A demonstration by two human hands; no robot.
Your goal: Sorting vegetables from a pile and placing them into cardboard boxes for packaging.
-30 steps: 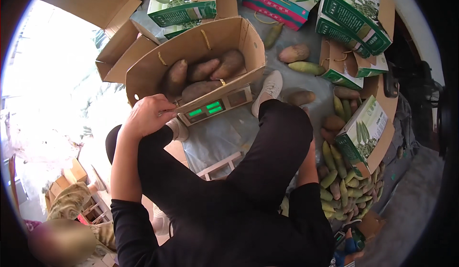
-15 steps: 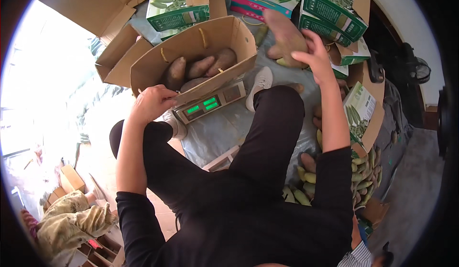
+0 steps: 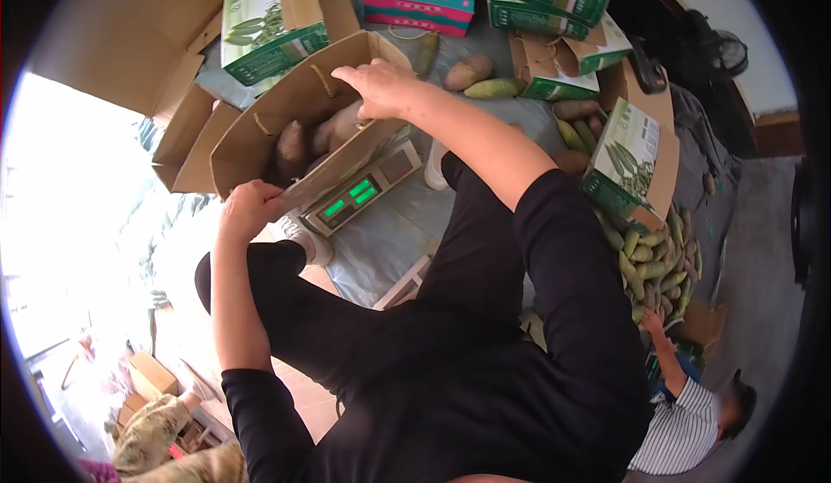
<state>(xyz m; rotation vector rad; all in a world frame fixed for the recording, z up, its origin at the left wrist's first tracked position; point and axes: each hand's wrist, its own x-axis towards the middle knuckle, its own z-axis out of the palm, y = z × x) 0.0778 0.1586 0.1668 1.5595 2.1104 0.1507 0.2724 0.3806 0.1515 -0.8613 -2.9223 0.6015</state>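
A long open cardboard box with yellow cord handles rests on a digital scale with a lit green display. Brown, thick tubers lie inside it. My left hand grips the near left corner of the box rim, fingers closed on the cardboard. Over the right end of the box is my right hand, its fingers spread apart. Just below its thumb lies a paler tuber; the hand and the near wall hide part of the contents.
Printed green-and-white cartons stand around the box. On the floor sheet lie a brown tuber and a green tuber. At the right is a heap of greenish tubers, where another person's hand reaches in.
My right hand has moved left from beside the cartons to above the box. The large tuber it held is no longer in its fingers. My left hand stays on the rim; the view has shifted.
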